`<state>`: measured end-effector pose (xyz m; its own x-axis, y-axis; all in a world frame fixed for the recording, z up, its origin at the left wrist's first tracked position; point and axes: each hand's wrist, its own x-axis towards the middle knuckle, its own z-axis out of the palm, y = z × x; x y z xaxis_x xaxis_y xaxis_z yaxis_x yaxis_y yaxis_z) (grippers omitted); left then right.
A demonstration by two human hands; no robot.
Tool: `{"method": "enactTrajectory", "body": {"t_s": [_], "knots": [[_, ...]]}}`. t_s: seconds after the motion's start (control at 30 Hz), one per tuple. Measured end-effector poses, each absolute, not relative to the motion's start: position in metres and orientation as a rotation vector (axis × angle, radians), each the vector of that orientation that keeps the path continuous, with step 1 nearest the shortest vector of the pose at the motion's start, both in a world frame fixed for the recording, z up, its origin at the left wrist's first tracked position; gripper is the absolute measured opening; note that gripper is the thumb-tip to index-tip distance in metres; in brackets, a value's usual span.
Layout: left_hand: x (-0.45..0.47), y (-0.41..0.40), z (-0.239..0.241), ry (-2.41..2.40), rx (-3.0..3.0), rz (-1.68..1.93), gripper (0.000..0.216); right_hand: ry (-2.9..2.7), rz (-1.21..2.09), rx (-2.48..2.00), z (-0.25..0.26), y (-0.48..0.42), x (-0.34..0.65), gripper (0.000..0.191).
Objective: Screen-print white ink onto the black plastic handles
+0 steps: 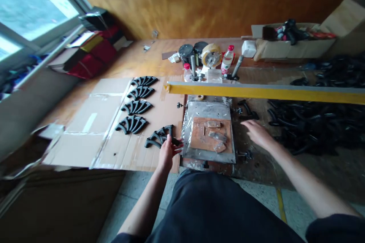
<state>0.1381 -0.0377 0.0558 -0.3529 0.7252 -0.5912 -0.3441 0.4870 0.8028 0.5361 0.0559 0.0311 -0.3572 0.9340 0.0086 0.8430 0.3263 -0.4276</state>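
My left hand [167, 152] rests on the right end of a small stack of black curved plastic parts [159, 137] lying on flattened cardboard [85, 136]; its fingers curl over the parts. Several more fanned stacks of the same parts [136, 107] lie in a row further back on the cardboard. My right hand [258, 133] hovers palm down, fingers loosely spread and holding nothing, just right of a metal plate [209, 129] wrapped in clear film with a brown pad on it. A loose black part [248, 110] lies beyond that hand.
A yellow and grey bar [265, 92] crosses above the plate. A big heap of black parts [313, 121] fills the right side. Bottles, a tape roll [211, 55] and black jars stand behind. A cardboard box [288, 43] sits back right, red bags [91, 55] by the window.
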Motion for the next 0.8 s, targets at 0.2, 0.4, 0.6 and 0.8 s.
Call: {"method": "enactTrajectory", "body": {"t_s": [0.2, 0.4, 0.6, 0.8], "knots": [[0.034, -0.069, -0.002, 2.198, 0.155, 0.863, 0.053, -2.320, 0.450, -1.957, -0.046, 0.068, 0.655, 0.034], [0.016, -0.057, -0.015, 2.242, 0.322, 0.557, 0.057, -2.087, 0.361, -1.701, 0.026, 0.082, 0.564, 0.022], [0.020, -0.056, 0.005, 2.422, 0.549, 0.333, 0.051, -1.910, 0.666, -1.215, 0.033, 0.072, 0.443, 0.028], [0.082, -0.054, 0.006, 2.709, 1.262, 0.388, 0.051, -2.422, 0.269, -1.127, 0.017, 0.054, 0.419, 0.033]]}}
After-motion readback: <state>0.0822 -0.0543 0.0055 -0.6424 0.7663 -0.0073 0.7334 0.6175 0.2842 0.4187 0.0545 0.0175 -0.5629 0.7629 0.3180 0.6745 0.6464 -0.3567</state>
